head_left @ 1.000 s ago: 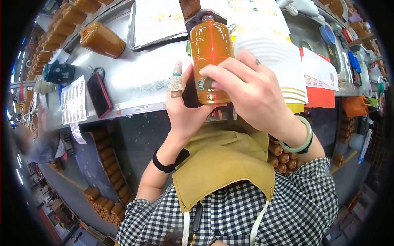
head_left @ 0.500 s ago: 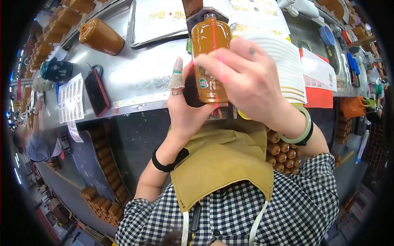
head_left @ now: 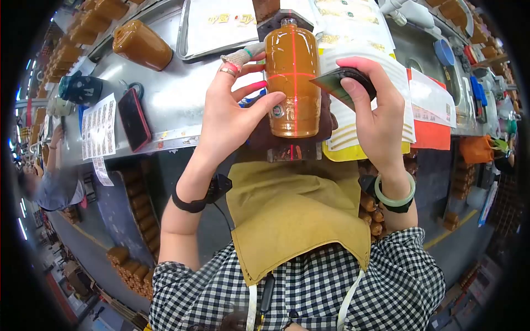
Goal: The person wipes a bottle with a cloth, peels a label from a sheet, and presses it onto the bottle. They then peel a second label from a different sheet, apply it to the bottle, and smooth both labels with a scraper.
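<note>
An amber-brown glazed bottle (head_left: 292, 55) lies on its back in a dark, cloth-lined holder, its neck pointing away from me. Red laser lines cross on its front, and a small green-and-white emblem (head_left: 277, 111) shows low on its left. My left hand (head_left: 232, 102) grips the bottle's left side, thumb on the front and fingers behind; one finger wears a whitish cover with a green band. In my right hand (head_left: 381, 107) is a squeegee (head_left: 353, 83) with a dark handle and a greenish blade, its tip just right of the bottle.
White sheets with gold strips (head_left: 370, 83) lie right of the bottle, beside a red sheet (head_left: 430, 139). On the left are another brown bottle (head_left: 142, 45), a phone (head_left: 133, 119), a label sheet (head_left: 99, 127) and a dark jar (head_left: 80, 88). A metal tray (head_left: 187, 33) sits behind.
My right hand has moved right, off the bottle, and now shows the squeegee. My left hand has shifted from the bottle's lower end up along its left side.
</note>
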Available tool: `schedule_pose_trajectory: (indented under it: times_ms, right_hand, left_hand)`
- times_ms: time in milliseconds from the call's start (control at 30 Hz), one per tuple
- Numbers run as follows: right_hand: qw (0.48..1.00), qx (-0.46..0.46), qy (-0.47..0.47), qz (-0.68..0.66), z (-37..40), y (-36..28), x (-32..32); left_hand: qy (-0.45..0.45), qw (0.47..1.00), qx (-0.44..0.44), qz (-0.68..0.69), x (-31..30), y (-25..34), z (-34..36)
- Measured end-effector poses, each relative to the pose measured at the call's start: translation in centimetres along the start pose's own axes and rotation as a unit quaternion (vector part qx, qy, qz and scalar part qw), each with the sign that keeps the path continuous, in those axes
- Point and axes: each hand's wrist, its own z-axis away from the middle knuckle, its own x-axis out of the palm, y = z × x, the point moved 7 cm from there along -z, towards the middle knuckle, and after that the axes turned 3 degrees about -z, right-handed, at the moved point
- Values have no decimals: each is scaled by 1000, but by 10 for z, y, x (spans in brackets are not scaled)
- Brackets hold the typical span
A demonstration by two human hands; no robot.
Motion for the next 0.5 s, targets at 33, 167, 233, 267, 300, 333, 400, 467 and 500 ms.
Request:
schedule_pose_trajectory:
  times_ms: [33, 167, 233, 267, 300, 333, 400, 467, 500]
  right_hand:
    - [1000, 13, 2, -10, 3, 3, 0]
    - [999, 37, 4, -27, 9, 9, 1]
    - [998, 44, 4, -38, 11, 12, 2]
    - [998, 51, 5, -48, 12, 13, 3]
    - [997, 52, 5, -49, 13, 14, 3]
    - [997, 54, 4, -55, 13, 14, 4]
    - [996, 56, 3, -62, 13, 15, 6]
    - [997, 52, 1, -61, 14, 14, 6]
    - [997, 53, 1, -61, 14, 14, 7]
  left_hand:
    - [-2, 1000, -1, 5, 0, 0, -1]
    - [-9, 1000, 2, -9, -1, 1, -4]
    - [-15, 999, -7, -50, 1, 6, -3]
    - [-16, 999, -8, -51, 1, 9, -4]
    - [-18, 998, -8, -62, 2, 13, -5]
    - [-20, 997, -8, -73, 3, 15, -5]
    - [-20, 997, -6, -80, 3, 14, -5]
    - [-19, 996, -3, -87, 4, 13, -5]
    - [-15, 997, 0, -82, 4, 12, -5]
